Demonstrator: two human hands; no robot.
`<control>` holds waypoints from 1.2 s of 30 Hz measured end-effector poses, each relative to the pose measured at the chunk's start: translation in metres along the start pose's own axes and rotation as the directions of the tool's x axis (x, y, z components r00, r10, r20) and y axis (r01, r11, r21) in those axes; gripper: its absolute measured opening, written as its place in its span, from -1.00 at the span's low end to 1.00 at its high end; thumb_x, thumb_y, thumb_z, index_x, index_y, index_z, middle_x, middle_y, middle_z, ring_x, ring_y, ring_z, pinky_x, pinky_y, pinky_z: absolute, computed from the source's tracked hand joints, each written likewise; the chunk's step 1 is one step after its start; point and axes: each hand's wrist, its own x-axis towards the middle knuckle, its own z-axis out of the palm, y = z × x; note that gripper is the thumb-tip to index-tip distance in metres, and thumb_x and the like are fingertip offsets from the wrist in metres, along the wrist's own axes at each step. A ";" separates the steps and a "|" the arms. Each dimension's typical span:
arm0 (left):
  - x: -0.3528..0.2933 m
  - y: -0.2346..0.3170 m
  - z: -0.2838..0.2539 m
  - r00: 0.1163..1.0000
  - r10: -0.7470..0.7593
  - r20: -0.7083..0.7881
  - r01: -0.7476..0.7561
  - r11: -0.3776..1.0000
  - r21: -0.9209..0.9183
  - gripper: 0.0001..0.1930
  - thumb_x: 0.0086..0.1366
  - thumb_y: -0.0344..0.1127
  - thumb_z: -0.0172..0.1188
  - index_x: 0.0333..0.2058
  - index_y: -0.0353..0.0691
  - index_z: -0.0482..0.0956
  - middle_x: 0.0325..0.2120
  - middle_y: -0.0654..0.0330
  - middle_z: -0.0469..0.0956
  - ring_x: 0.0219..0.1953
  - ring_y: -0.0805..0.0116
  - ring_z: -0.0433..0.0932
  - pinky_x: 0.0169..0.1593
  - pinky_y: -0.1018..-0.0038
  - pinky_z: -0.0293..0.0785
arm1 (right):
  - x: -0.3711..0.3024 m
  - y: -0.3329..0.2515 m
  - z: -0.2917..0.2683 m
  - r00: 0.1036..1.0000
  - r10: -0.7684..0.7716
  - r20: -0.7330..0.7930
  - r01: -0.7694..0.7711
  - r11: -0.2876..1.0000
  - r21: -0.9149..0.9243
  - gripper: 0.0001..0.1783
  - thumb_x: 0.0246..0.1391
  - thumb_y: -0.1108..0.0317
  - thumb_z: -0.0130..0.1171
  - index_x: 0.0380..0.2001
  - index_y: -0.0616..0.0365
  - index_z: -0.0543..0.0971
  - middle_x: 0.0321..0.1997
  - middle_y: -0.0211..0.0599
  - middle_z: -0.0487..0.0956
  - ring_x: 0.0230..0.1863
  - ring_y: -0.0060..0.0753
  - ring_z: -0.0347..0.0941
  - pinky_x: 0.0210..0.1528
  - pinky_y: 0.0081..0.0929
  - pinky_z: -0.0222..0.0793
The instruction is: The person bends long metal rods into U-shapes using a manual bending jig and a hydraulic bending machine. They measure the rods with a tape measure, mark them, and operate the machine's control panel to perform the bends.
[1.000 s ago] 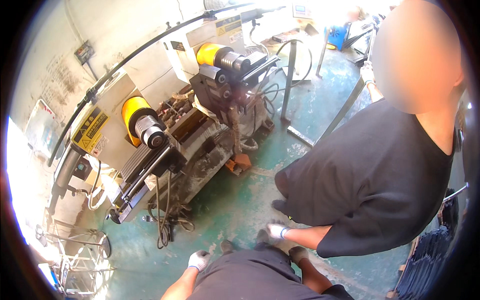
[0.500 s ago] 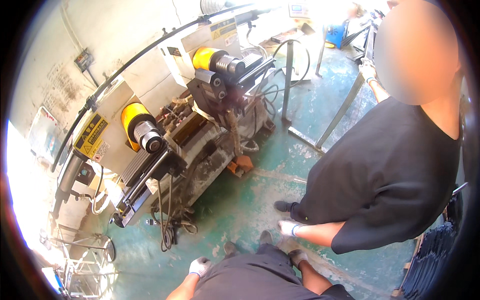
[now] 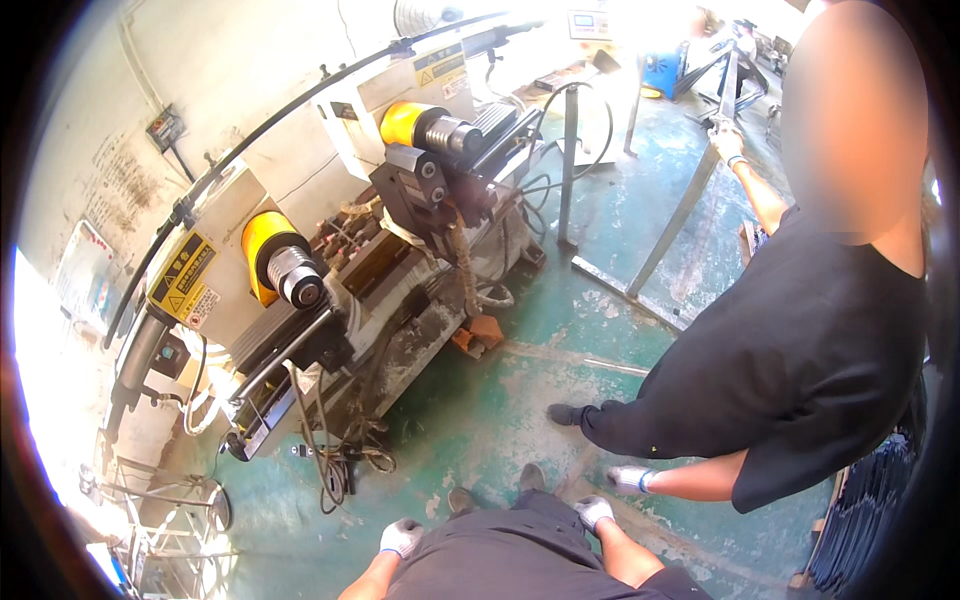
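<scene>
My left hand [image 3: 402, 536], in a pale work glove, hangs beside my dark shirt, over the green floor. On the other side of my body hangs my right hand [image 3: 594, 512], gloved too. Nothing shows in either one. Both are seen from above with the fingers turned down and foreshortened, so how far they are curled is unclear. Ahead to the left stands a machine with two yellow-collared spindles, a near spindle [image 3: 284, 262] and a far spindle [image 3: 432, 129]. Both hands are well apart from it.
At the right a co-worker in a black shirt [image 3: 770, 350] grips a metal frame [image 3: 676, 222] with one gloved hand [image 3: 727, 140]. Cables [image 3: 325, 440] dangle from the machine. An orange block [image 3: 480, 336] lies at its base, dark bars [image 3: 865, 520] at lower right, a wire rack [image 3: 165, 520] at lower left.
The co-worker has shifted slightly to the right, and their lower hand has moved right, away from my right hand. My own hands stay almost in place at my sides.
</scene>
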 end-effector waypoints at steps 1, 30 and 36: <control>-0.001 0.001 -0.002 1.000 0.002 -0.002 -0.002 1.000 -0.001 -0.61 0.10 -0.05 0.10 -0.18 -0.12 0.69 -0.20 -0.02 0.65 -0.07 0.05 0.61 0.04 0.32 0.50 | -0.002 -0.003 -0.001 1.000 0.004 0.002 -0.004 1.000 -0.004 -0.53 0.04 0.07 0.09 -0.12 0.16 0.66 -0.03 -0.02 0.62 0.09 -0.02 0.51 0.13 -0.31 0.38; -0.057 0.015 0.063 0.988 -0.157 -0.003 0.145 0.920 -0.365 -0.69 0.12 -0.11 0.21 -0.25 -0.16 0.70 -0.32 0.06 0.69 -0.21 0.19 0.65 -0.06 0.38 0.52 | -0.025 -0.262 -0.061 0.674 -0.714 0.188 0.734 0.676 -0.063 -0.30 0.16 0.01 0.06 0.26 0.22 0.34 0.29 0.04 0.39 0.28 0.02 0.34 0.31 -0.30 0.24; -0.048 -0.026 0.072 0.995 -0.068 -0.073 0.054 0.982 -0.183 -0.65 0.13 -0.09 0.17 -0.21 -0.17 0.70 -0.27 0.05 0.69 -0.16 0.16 0.65 -0.03 0.37 0.51 | -0.017 -0.078 -0.039 0.939 -0.260 0.225 0.326 0.880 -0.345 -0.50 0.09 0.05 0.03 0.01 0.08 0.58 0.11 -0.01 0.54 0.15 0.05 0.44 0.15 -0.18 0.36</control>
